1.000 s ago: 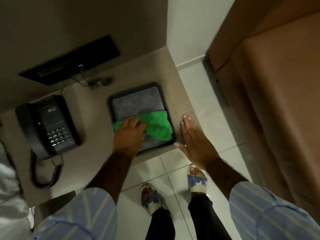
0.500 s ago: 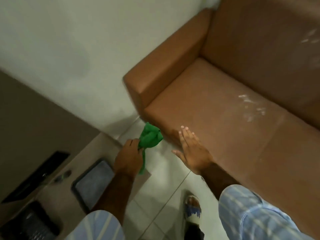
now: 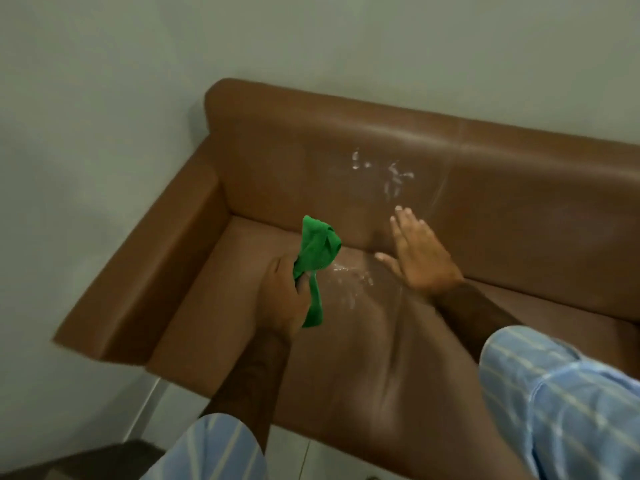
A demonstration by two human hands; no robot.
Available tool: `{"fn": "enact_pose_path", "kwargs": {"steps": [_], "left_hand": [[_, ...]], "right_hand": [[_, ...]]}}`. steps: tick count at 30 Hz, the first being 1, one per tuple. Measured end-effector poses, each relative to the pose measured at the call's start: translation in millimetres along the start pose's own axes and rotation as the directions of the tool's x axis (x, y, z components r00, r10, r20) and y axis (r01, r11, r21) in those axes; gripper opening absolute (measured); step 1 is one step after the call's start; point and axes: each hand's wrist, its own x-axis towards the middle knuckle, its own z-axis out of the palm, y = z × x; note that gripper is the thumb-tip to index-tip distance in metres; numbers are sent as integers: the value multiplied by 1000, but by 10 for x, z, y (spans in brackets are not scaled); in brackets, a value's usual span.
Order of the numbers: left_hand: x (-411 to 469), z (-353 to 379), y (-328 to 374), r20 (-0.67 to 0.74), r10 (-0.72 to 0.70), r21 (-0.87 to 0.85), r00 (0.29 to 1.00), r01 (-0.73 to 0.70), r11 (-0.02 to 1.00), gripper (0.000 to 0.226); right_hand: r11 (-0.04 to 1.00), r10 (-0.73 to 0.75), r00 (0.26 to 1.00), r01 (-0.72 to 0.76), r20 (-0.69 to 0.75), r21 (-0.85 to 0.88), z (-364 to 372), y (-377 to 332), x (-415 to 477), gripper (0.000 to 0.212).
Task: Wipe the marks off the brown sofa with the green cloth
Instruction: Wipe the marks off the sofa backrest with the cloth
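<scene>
The brown sofa fills the middle of the view, standing against a pale wall. White marks smear its backrest, and more white marks lie on the seat cushion. My left hand hovers over the seat, shut on the bunched green cloth, which sticks up above the fist and hangs below it, just left of the seat marks. My right hand is open with flat spread fingers, above the seat near the backrest, right of the seat marks.
The sofa's left armrest stands close to the pale wall. White floor tiles show at the bottom, with a dark corner of the side table at the lower left.
My view has swung from the side table and tray to the sofa. My left hand lifted the green cloth off the tray and carried it over the seat. My right hand moved toward the backrest.
</scene>
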Motion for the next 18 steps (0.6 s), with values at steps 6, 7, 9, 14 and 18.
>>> {"fn": "enact_pose_path", "kwargs": {"steps": [6, 7, 9, 14, 18], "left_hand": [[1022, 759, 401, -116, 42, -31, 992, -46, 998, 16], [1210, 827, 427, -155, 32, -44, 987, -39, 998, 16], [1581, 918, 441, -256, -14, -85, 966, -8, 996, 19], [2521, 1141, 350, -506, -249, -227, 826, 151, 962, 40], [2767, 1721, 713, -566, -288, -351, 772, 90, 932, 42]], "right_hand": [[972, -128, 982, 95, -142, -215, -496, 1387, 1260, 78], [961, -175, 975, 138, -139, -238, -546, 1538, 1457, 75], [931, -259, 953, 202, -159, -305, -543, 1731, 1711, 72], [888, -362, 859, 200, -362, -414, -173, 1931, 1975, 66], [853, -430, 804, 213, -411, -476, -42, 2076, 2083, 64]]}}
